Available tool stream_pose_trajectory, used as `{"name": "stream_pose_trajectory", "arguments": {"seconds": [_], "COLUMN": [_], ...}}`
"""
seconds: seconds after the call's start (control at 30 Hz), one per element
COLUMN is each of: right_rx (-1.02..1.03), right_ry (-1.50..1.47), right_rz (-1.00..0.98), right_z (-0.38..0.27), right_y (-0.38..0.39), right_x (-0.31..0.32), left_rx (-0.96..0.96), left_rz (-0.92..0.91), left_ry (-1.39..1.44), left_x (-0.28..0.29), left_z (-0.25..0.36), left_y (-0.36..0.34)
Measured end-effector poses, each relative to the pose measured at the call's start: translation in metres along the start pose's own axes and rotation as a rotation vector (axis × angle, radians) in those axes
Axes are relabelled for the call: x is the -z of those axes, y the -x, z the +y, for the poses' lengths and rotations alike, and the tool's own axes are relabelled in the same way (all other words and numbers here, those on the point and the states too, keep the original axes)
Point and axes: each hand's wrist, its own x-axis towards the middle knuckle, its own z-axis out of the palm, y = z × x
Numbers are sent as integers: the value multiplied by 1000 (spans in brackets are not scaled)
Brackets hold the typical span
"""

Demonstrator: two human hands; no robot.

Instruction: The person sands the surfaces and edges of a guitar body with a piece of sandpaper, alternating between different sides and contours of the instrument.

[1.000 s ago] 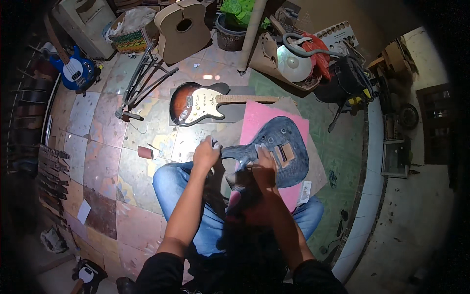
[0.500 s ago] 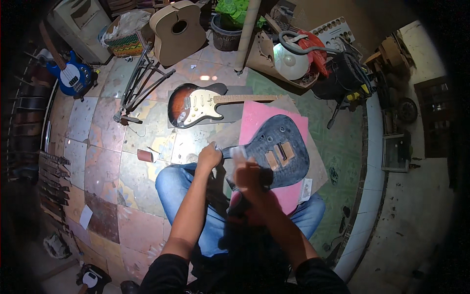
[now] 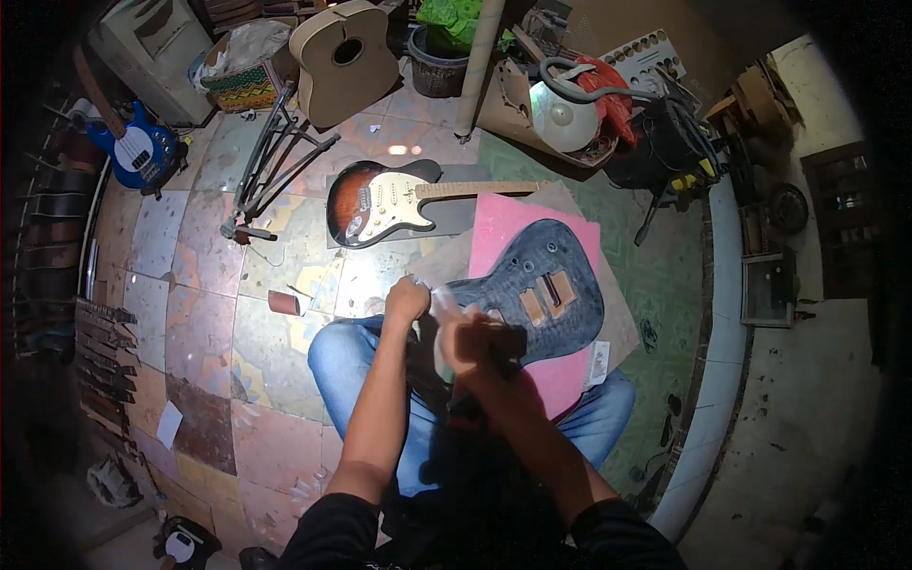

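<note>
A dark grey guitar body [image 3: 570, 318] with bare-wood cavities lies on a pink sheet [image 3: 489, 217] over brown board [image 3: 617, 328], between my jeans-clad knees. My left hand [image 3: 407, 300] is closed on the body's narrow left end, its fingertips partly hidden. My right hand [image 3: 465, 337] is over the left part of the body, close to my left hand, smeared by motion and shadowed. A pale blur shows at its fingers; I cannot tell what, if anything, it holds.
Beyond lie a sunburst electric guitar [image 3: 356, 199] and a metal stand [image 3: 271, 161]. A blue bass [image 3: 142, 152], acoustic guitar body [image 3: 332, 85], basket [image 3: 437, 71], pole [image 3: 475, 76] and cluttered carton [image 3: 503, 104] stand around. A small reddish-brown piece [image 3: 283, 302] lies left of my knee.
My right hand has moved left along the guitar body toward my left hand and is blurred. My left hand has shifted slightly right, still at the body's end.
</note>
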Motion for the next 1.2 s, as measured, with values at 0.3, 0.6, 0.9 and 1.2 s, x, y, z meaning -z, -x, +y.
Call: {"name": "stream_pose_trajectory", "arguments": {"seconds": [0.3,0.6,0.9,1.2], "right_rx": [-116,-19,-120,76], "right_ry": [-211,-164,-192,-261], "right_rz": [-155,73,70,-100], "right_z": [-14,23,31,21], "right_y": [-16,-17,-20,-17], "right_x": [66,61,72,72], "left_rx": [-49,-71,-65,-50], "left_rz": [43,81,101,107], "left_ry": [-71,-118,-106,-92], "left_x": [7,2,2,3], "left_z": [0,7,5,3], "left_y": [9,8,9,9]}}
